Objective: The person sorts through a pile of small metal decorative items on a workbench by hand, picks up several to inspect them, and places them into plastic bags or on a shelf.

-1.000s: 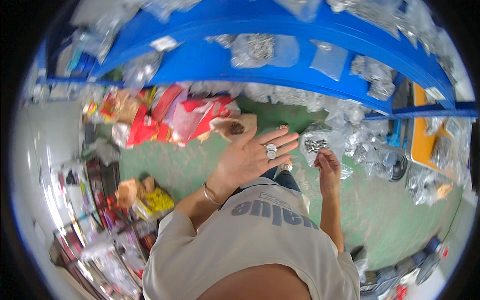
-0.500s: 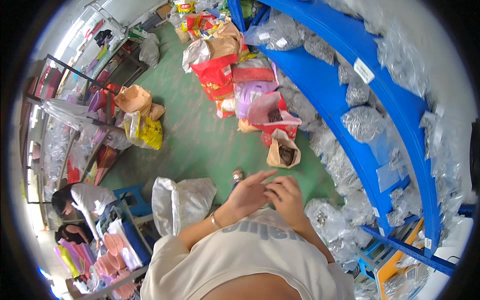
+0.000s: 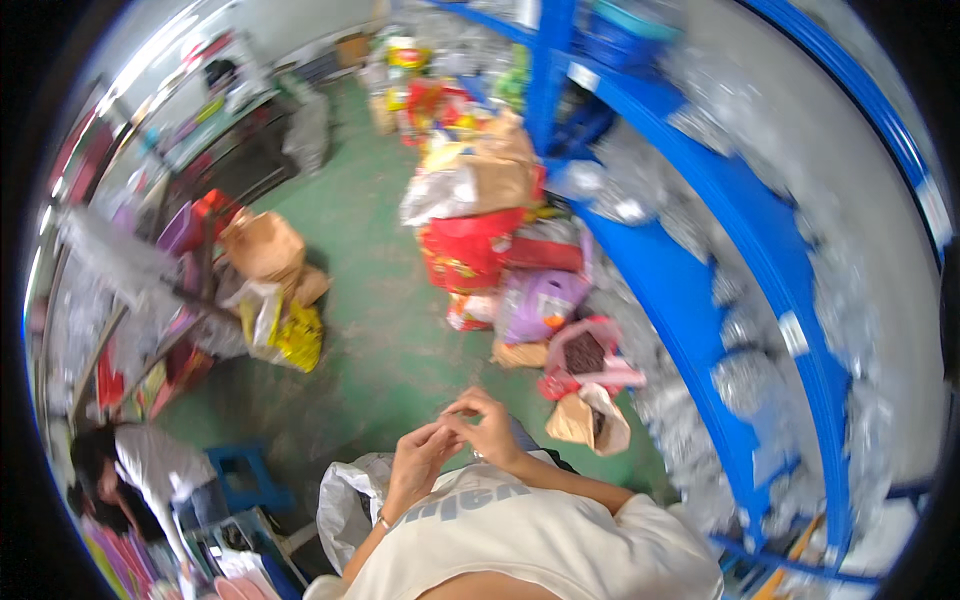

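At far left, another person in a white top (image 3: 150, 470) bends beside a small blue stool (image 3: 240, 478) on the green floor (image 3: 370, 340) of a crowded stockroom. Behind them, wire racks (image 3: 130, 290) hold clear-wrapped goods, and a brown paper bag (image 3: 262, 245) sits above a yellow packet (image 3: 298, 335).

At the lower centre, the wearer's left hand (image 3: 415, 462) and right hand (image 3: 490, 432) meet in front of the chest, fingertips touching. The fingers of both hands are curled in and pinched together as if around something very small; blur hides whether anything is actually held between them. A bracelet (image 3: 384, 520) circles the left wrist, and a ring (image 3: 477, 456) shows on the right hand. A pale plastic bag (image 3: 345, 500) lies just below and left of the left forearm.

Beyond the hands, a heap of red, purple and brown sacks (image 3: 500, 250) stands on the floor, with an open tan bag (image 3: 590, 420) nearest the right hand. At right, blue metal shelving (image 3: 700, 300) curves through the view, stacked with silvery plastic packets (image 3: 745, 380).
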The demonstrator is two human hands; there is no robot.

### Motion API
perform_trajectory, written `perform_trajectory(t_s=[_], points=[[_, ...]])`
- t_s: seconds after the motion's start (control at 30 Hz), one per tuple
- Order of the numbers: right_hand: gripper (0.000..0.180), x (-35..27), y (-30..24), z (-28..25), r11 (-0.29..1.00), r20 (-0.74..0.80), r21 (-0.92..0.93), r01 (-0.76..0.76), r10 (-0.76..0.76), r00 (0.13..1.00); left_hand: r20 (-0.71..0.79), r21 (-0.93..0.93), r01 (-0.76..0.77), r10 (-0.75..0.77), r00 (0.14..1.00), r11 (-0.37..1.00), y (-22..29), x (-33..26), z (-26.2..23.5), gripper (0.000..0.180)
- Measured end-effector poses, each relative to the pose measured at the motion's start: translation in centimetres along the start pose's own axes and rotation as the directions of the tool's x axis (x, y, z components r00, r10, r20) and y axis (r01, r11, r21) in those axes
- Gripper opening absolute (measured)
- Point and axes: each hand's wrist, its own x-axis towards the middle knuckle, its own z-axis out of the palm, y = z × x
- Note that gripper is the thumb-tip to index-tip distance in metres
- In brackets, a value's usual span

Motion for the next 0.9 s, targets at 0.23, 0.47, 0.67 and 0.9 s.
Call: perform_trajectory(t_s=[0.23, 0.47, 0.67, 0.9], points=[[0.009, 17.4, -0.4, 0.0, 0.984, 0.23, -0.145, 0.101, -0.065, 0.971, -0.044, 0.354, -0.267, 0.301, 0.953, 0.896, 11.8, 12.5, -0.8, 0.019], [0.009, 36.7, -0.8, 5.8, 0.867, 0.617, -0.23, 0.442, -0.222, 0.755, -0.276, 0.388, -0.346, 0.466, 0.84, 0.854, 22.6, 22.0, -4.3, 0.017], [0.01, 51.6, 1.5, 15.2, 0.855, 0.811, -0.157, 0.495, -0.174, 0.558, -0.447, 0.343, -0.388, 0.511, 0.734, 0.856, 31.1, 30.5, -12.2, 0.013], [0.01, 69.9, 1.0, 29.0, 0.792, 0.831, -0.078, 0.606, -0.284, 0.478, -0.476, 0.314, -0.466, 0.561, 0.677, 0.827, 46.2, 41.1, -23.5, 0.015]])
